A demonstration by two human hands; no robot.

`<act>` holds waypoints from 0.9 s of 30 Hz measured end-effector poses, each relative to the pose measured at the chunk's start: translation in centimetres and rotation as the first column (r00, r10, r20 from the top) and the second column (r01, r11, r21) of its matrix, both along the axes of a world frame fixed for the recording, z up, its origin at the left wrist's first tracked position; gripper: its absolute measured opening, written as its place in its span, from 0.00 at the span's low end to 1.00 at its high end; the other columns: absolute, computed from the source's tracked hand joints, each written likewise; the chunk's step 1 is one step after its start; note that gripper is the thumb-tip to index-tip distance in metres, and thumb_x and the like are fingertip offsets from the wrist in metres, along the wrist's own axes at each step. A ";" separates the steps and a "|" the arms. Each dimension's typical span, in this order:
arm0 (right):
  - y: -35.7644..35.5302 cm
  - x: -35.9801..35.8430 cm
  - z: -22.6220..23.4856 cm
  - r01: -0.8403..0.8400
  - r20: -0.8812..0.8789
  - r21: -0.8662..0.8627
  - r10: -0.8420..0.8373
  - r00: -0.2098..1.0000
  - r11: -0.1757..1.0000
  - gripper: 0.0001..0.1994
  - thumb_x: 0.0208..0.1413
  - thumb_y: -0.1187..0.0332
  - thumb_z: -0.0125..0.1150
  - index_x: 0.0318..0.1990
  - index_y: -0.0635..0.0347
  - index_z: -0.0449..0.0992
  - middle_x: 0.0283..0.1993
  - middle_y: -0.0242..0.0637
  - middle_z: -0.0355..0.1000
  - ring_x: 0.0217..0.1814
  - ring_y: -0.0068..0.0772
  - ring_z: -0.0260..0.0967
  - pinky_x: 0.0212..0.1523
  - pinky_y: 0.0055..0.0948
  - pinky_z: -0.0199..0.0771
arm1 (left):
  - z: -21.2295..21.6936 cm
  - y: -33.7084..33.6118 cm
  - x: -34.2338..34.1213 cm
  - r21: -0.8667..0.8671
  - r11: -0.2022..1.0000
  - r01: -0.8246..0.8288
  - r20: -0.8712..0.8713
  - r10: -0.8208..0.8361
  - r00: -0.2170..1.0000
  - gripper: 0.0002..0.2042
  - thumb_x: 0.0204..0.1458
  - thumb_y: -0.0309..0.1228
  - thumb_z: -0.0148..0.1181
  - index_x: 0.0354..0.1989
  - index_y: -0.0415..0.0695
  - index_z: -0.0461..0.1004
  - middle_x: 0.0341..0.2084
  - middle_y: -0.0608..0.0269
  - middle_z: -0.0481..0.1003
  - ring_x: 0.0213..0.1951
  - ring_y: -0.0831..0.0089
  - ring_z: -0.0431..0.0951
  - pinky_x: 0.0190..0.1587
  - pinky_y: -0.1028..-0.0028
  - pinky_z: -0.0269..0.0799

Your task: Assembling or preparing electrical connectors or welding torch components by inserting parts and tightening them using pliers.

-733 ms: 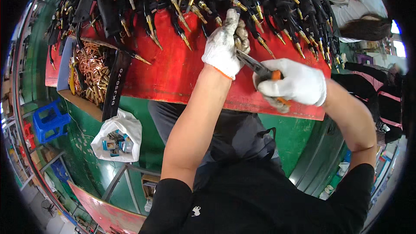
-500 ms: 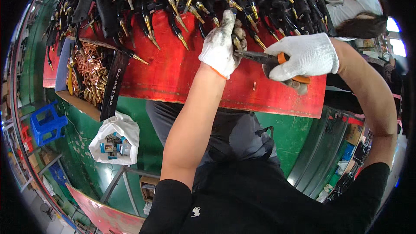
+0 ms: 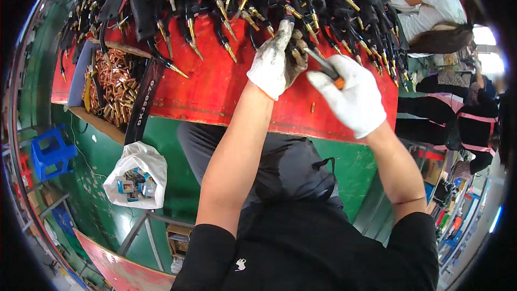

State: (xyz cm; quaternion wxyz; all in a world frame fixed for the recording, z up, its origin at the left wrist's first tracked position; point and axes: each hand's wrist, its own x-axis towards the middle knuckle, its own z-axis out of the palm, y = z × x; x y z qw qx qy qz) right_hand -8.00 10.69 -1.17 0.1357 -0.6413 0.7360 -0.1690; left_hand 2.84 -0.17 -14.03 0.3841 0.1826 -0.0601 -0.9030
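Observation:
My left hand (image 3: 267,66), in a dirty white knit glove, is closed around the black neck of a welding torch, its brass fitting (image 3: 296,54) showing beside the fingers. In my gloved right hand (image 3: 354,96) is a pair of pliers (image 3: 322,63) with orange grips, its jaws pointing up and left. The jaw tips lie close by the brass fitting; whether they grip it cannot be made out. Beyond both hands lies a dense row of black welding torches (image 3: 229,51) with brass and copper ends. A small copper piece (image 3: 313,108) rests on the red tabletop (image 3: 215,99) nearer to me.
On the left stands an open cardboard box (image 3: 142,108) full of copper contact tips (image 3: 114,83). Below it are a white sack (image 3: 157,164) with small packets and a blue stool (image 3: 51,153). Another person (image 3: 433,8) in white is at the far right.
My right forearm has swung in and down, and the pliers have turned from nearly level to slanting up-left. My left hand keeps its hold on the torch. The view has shifted slightly.

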 end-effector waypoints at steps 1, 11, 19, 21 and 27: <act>-0.3 0.9 -0.6 -0.018 -0.019 -0.046 0.018 1.000 0.999 0.17 0.56 0.53 0.68 0.34 0.58 0.78 0.30 0.45 0.72 0.32 0.47 0.75 0.34 0.41 0.74 | -0.2 -0.2 0.1 -0.005 1.000 0.003 0.032 -0.003 0.999 0.12 0.65 0.43 0.59 0.42 0.47 0.76 0.32 0.68 0.77 0.32 0.74 0.77 0.36 0.72 0.78; -1.2 1.8 -2.2 -0.258 -0.426 -0.323 0.104 0.899 0.910 0.11 0.46 0.60 0.69 0.34 0.53 0.77 0.32 0.34 0.72 0.32 0.36 0.72 0.32 0.37 0.70 | 0.7 0.3 -0.2 -0.048 0.999 -0.019 0.098 0.024 0.995 0.16 0.65 0.45 0.58 0.38 0.43 0.76 0.27 0.63 0.77 0.27 0.74 0.76 0.30 0.78 0.75; -1.9 0.4 -2.0 -0.514 -0.559 -0.275 0.300 0.773 0.813 0.09 0.46 0.62 0.63 0.34 0.52 0.78 0.34 0.34 0.71 0.35 0.35 0.70 0.34 0.37 0.66 | -2.6 -0.7 0.3 -0.079 0.994 0.082 -0.118 -0.091 0.989 0.12 0.66 0.42 0.58 0.47 0.48 0.78 0.36 0.65 0.80 0.39 0.72 0.80 0.45 0.70 0.78; -2.5 -0.2 -1.3 -0.568 -0.570 -0.249 0.356 0.741 0.785 0.08 0.48 0.63 0.62 0.34 0.54 0.78 0.34 0.33 0.71 0.35 0.35 0.69 0.33 0.37 0.65 | -2.5 -0.7 0.0 -0.086 0.992 0.088 -0.128 -0.099 0.987 0.13 0.66 0.43 0.57 0.49 0.47 0.77 0.39 0.64 0.80 0.40 0.72 0.80 0.46 0.70 0.78; -4.9 -1.3 -0.5 -0.799 -0.704 -0.041 0.551 0.449 0.599 0.05 0.50 0.63 0.58 0.30 0.51 0.76 0.27 0.33 0.66 0.32 0.35 0.66 0.34 0.36 0.65 | 0.5 -0.1 -0.6 0.030 0.999 0.037 0.080 -0.040 0.996 0.19 0.70 0.48 0.46 0.51 0.44 0.74 0.35 0.68 0.78 0.37 0.77 0.78 0.41 0.75 0.75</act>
